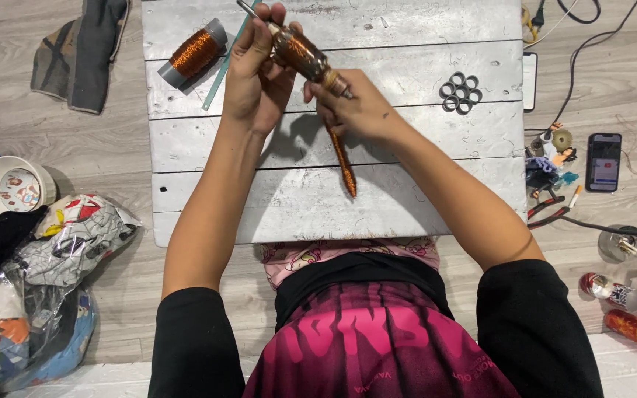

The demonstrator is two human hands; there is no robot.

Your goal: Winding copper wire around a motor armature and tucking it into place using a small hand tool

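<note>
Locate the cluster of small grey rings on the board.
In the head view, the cluster of grey rings lies on the upper right of the white wooden board, right of the right hand and left of the board's edge.

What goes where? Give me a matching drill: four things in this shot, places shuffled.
Things:
1. wire spool
2. ring cluster
3. phone
4. wound coil

Places:
A. floor, right of the board
B. between left hand and right hand
C. board, far left corner
D. board, far right part

Pairs: 1-C, 2-D, 3-A, 4-B
</note>
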